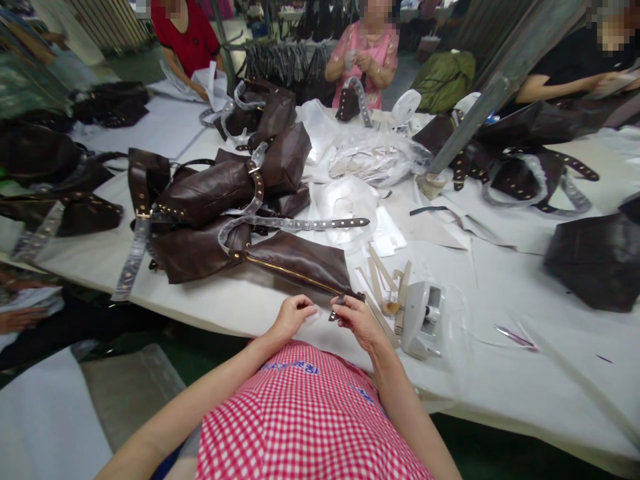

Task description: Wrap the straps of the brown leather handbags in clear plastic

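A dark brown leather bag (300,257) with a gold zipper lies on its side on the table in front of me. My right hand (354,319) is closed on a short dark studded leather tab (334,315) by the zipper's near end. To its left, my left hand (295,315) is closed in a pinch, with a small piece of clear plastic film (313,315) at its fingertips. A studded strap (345,223) partly wrapped in plastic runs across behind the bag.
More brown bags (210,193) are piled at the left. A white tape dispenser (424,320), cardboard strips (383,280) and pink-handled snips (517,339) lie to the right. A metal post (493,100) rises from the table. Several people work around it.
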`<state>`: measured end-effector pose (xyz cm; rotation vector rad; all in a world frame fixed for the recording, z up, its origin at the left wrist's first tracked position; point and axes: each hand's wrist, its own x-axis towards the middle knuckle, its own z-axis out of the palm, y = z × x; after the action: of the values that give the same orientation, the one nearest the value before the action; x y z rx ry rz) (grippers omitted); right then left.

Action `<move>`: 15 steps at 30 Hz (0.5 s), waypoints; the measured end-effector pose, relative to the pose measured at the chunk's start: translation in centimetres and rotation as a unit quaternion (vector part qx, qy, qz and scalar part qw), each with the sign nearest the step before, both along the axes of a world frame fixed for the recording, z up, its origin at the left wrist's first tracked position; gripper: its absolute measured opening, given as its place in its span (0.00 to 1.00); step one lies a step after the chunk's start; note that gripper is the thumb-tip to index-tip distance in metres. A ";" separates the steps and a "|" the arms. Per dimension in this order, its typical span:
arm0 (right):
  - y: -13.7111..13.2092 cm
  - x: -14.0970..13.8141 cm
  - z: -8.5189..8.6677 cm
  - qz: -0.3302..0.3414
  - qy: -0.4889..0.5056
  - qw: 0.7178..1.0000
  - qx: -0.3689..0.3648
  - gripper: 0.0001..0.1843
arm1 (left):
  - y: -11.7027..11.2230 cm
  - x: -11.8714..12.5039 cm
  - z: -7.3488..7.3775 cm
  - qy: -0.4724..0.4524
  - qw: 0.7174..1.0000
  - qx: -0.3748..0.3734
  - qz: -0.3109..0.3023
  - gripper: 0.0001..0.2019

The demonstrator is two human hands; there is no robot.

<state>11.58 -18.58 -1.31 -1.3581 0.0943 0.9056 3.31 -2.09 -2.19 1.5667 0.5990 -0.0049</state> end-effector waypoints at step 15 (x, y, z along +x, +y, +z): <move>0.8 -0.1 -0.6 0.052 -0.103 0.993 -0.031 0.17 | -0.7 1.2 1.5 -0.075 0.996 0.042 0.001 0.09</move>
<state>11.45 -17.74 -1.88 -1.5181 -0.1078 0.8499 4.56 -2.79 -0.68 1.6314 0.4871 0.1390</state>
